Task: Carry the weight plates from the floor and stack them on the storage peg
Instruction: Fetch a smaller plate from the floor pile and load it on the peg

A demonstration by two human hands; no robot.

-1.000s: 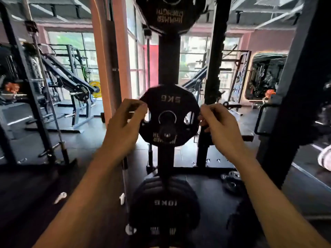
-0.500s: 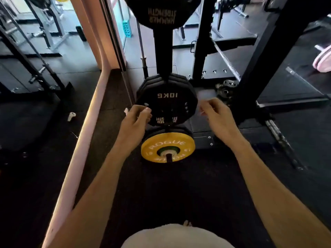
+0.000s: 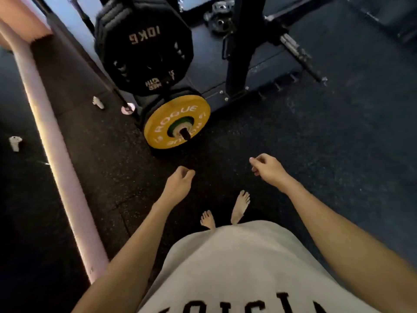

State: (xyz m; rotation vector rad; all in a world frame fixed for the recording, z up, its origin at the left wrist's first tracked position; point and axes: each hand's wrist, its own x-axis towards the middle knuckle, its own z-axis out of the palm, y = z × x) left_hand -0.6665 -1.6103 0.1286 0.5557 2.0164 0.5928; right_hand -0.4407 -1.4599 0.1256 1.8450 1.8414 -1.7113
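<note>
Both hands are seen low in the view above the dark rubber floor [image 3: 316, 154], and nothing is held in either. The fingers of the left hand [image 3: 179, 182] are loosely curled inward, and those of the right hand [image 3: 267, 168] are likewise loosely bent, with the hands well apart from each other. Ahead of them, a stack of black 10KG plates [image 3: 144, 44] is seen hung on the rack [image 3: 239, 55], and just below it a yellow plate [image 3: 177, 123] lettered ROGUE is carried on a lower storage peg [image 3: 185, 133], close to the floor. A few small dark plates [image 3: 217, 15] are left lying at the rack's base, farther back. Two bare feet [image 3: 240, 205] are seen under a pale shirt [image 3: 237, 267].
</note>
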